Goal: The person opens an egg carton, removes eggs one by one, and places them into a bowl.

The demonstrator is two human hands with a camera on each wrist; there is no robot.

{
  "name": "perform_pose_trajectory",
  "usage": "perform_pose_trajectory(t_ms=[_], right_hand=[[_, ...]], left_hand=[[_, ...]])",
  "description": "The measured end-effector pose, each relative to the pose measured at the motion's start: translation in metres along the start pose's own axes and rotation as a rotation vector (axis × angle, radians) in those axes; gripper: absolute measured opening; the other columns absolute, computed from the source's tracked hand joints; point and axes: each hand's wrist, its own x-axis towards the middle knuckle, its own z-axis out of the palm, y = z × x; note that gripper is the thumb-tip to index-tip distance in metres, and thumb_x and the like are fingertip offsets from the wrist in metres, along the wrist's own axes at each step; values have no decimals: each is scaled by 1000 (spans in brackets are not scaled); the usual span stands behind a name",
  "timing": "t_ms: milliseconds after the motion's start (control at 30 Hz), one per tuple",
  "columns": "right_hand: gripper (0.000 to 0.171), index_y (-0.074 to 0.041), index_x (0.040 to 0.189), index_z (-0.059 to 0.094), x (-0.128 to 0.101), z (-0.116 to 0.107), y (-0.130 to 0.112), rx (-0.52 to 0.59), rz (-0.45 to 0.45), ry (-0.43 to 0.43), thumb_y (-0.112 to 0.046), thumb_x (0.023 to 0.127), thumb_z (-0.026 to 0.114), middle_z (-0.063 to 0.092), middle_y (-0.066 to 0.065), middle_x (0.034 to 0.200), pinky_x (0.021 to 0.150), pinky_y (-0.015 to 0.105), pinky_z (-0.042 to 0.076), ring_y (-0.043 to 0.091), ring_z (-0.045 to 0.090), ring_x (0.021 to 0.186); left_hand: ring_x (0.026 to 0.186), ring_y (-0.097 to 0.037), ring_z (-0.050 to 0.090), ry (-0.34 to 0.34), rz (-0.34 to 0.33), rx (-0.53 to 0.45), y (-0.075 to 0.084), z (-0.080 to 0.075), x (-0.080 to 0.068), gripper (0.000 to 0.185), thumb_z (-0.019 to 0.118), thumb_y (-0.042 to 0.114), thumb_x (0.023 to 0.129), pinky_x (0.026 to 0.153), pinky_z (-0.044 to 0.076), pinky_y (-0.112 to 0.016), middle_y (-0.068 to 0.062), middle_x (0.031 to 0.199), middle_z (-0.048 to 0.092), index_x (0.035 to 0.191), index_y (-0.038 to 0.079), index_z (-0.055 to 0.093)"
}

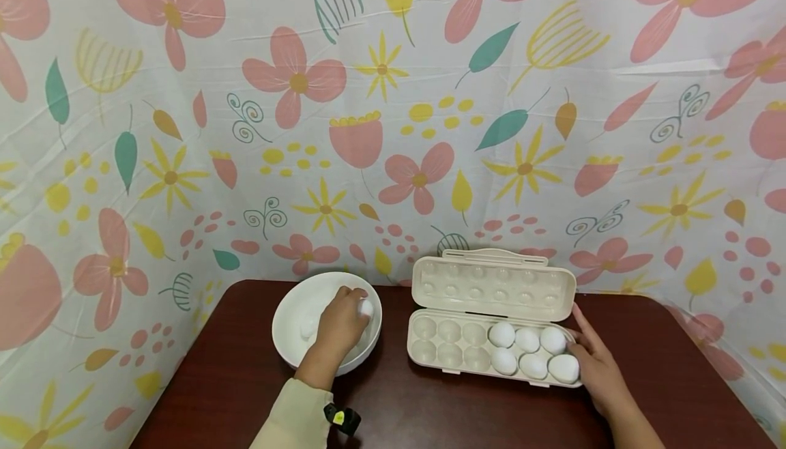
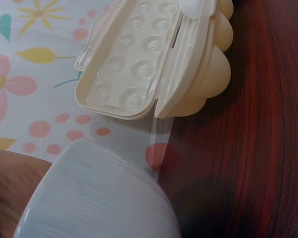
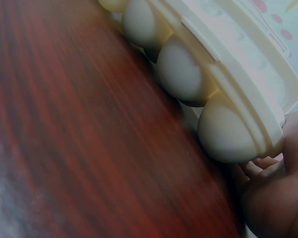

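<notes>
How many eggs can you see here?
8, maybe more. Six sit in the right end of the egg box. One egg is in the left hand, another in the bowl; the hand may hide others.

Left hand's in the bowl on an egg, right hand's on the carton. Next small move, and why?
Probably lift the egg out of the bowl with the left hand toward the carton: its six left cups sit empty, six eggs fill the right, and the right hand steadies that end.
</notes>
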Motion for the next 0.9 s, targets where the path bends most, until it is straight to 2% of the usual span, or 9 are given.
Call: perform_pose_trajectory(t_ms=[400, 600, 900], right_hand=[[63, -40, 162, 4, 0, -1, 2, 6, 9, 0, -21, 110, 36, 51, -36, 113, 77, 20, 54, -9, 58, 100], [63, -40, 162, 4, 1, 0, 2, 9, 16, -1, -22, 111, 36, 51, -36, 112, 77, 20, 54, -8, 59, 99], [62, -41, 161, 3, 1, -1, 1, 3, 11, -2, -22, 111, 34, 51, -36, 113, 77, 20, 54, -9, 58, 100]], left_hand=[[92, -34, 66, 1, -7, 52, -2, 3, 0, 36, 74, 6, 80, 72, 56, -48, -16, 108, 64, 116, 7, 72], [96, -35, 66, -5, -19, 63, -1, 5, -1, 38, 73, 4, 81, 75, 57, -48, -16, 110, 67, 119, 7, 73], [100, -37, 65, -8, 3, 95, -1, 4, -2, 39, 72, 5, 82, 81, 57, -49, -17, 113, 71, 121, 5, 73]])
